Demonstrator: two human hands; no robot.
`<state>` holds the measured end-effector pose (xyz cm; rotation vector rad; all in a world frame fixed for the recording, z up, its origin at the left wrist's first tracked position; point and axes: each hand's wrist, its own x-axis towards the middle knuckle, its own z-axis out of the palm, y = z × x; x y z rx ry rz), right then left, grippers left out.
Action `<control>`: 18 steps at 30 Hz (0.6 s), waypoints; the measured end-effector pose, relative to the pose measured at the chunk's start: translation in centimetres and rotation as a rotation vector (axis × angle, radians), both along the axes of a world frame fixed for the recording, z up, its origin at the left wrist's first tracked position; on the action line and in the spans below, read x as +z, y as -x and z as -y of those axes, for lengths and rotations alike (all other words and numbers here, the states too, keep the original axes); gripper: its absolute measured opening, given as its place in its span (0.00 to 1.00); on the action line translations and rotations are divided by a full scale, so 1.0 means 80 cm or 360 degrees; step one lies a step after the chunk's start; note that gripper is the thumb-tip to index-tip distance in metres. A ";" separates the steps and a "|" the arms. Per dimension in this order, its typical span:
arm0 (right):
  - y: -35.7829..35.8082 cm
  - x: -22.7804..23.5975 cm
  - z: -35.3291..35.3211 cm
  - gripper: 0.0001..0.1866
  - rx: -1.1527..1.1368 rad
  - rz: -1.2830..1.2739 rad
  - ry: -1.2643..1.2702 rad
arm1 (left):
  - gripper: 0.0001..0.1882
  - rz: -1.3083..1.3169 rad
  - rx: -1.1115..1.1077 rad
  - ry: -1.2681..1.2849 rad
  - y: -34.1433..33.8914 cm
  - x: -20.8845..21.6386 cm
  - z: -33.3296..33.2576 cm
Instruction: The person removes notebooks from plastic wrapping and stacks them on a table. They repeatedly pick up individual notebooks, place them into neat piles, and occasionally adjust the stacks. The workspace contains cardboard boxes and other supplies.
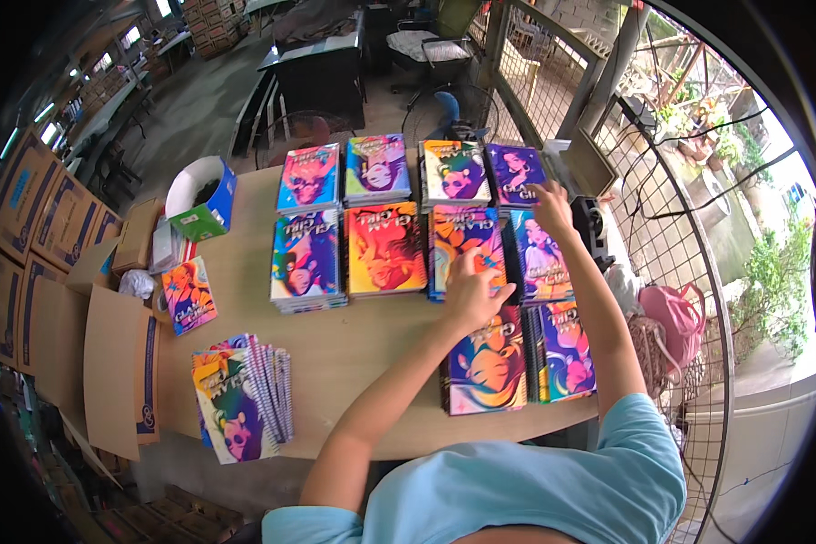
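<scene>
Stacks of colourful spiral notebooks lie in rows on a wooden table (354, 354). My left hand (470, 290) rests flat on the near edge of an orange-and-pink stack (462, 238), just above a purple-and-yellow stack (488, 367). My right hand (550, 201) reaches further out, fingers spread, touching the purple stack (515, 170) at the far right and the blue-pink stack (537, 258) below it. Neither hand grips anything that I can see.
A fanned pile of notebooks (240, 394) and a single one (189, 295) lie at the left. Flattened cardboard boxes (118, 367) overhang the left edge. A green-blue box (204, 199) stands at the back left. A wire mesh fence (671, 245) runs along the right.
</scene>
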<state>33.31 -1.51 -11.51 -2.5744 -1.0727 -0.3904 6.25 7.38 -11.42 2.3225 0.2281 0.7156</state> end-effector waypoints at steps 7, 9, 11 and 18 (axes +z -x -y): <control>-0.104 -0.003 -0.071 0.25 0.0752 0.0561 0.1041 | 0.24 -0.0500 0.0398 -0.0214 -0.157 -0.057 0.065; -0.109 -0.007 -0.093 0.28 0.0950 0.0767 0.1196 | 0.19 -0.0370 0.0484 -0.0143 -0.160 -0.067 0.064; -0.115 -0.005 -0.106 0.30 0.1044 0.0693 0.1333 | 0.19 -0.0207 0.0380 0.0152 -0.152 -0.072 0.047; -0.125 -0.003 -0.062 0.16 0.1057 0.0999 0.1163 | 0.29 0.0522 0.0368 0.0458 0.103 0.086 -0.081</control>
